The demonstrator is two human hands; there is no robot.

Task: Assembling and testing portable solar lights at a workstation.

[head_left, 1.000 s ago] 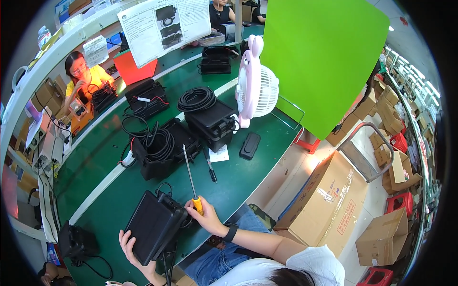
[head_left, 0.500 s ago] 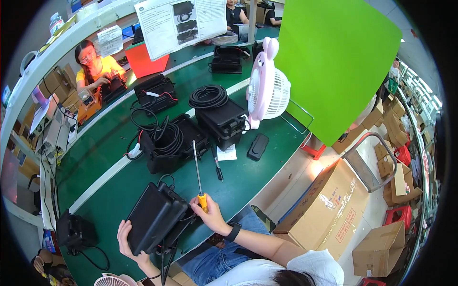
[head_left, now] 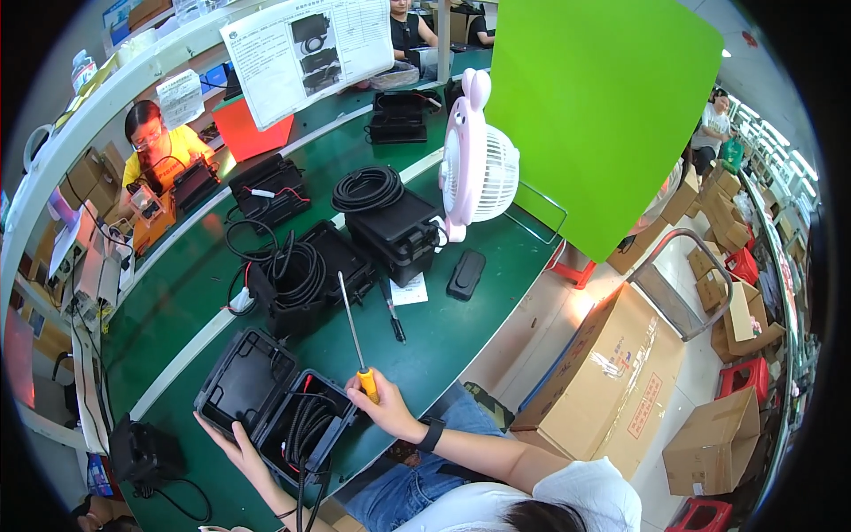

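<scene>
A black plastic case [head_left: 251, 371] stands opened on the near edge of the bench, its lid laid back to the left. Inside its base lies a coiled black cable [head_left: 306, 421] with a bit of red wire; part of the cable hangs over the front. My left hand [head_left: 238, 450] rests against the lid's near edge, fingers stretched and thumb apart. In my right hand [head_left: 386, 409] is a screwdriver [head_left: 366, 383] with a yellow handle, its long shaft pointing up and away. That hand is closed on the handle beside the base's right rim.
Farther in are another case with coiled cable [head_left: 297, 275], a closed case [head_left: 390, 235], a marker pen [head_left: 395, 324], a small black box [head_left: 466, 275] and a pink-and-white fan [head_left: 479, 168]. Cartons [head_left: 603, 372] stand right. A person in yellow [head_left: 168, 164] works across the bench.
The black case has swung open, its lid now lying back and the cable inside showing. My left hand has loosened along the lid. The screwdriver stays in my right hand.
</scene>
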